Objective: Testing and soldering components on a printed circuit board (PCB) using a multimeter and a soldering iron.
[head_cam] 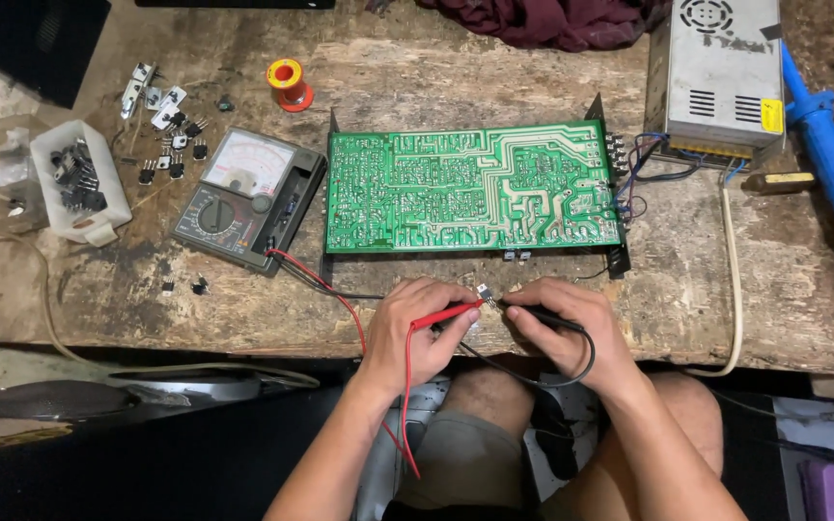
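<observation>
While the left hand (pixel 417 333) pinches a red test probe (pixel 446 314) between closed fingers, the right hand (pixel 571 333) grips a black test probe (pixel 542 315) the same way. Both probe tips meet at a small transistor-like component (pixel 486 292) at lower centre of the frame, on the worn wooden bench (pixel 784 299), just below the green circuit board (pixel 473 188). Red and black leads run left to an analog multimeter (pixel 248 198). At upper left lie loose transistors (pixel 171 130) and a white tray of parts (pixel 79 181); a solder spool (pixel 289 83) stands near the top, and a metal power supply (pixel 721 72) fills the upper right.
</observation>
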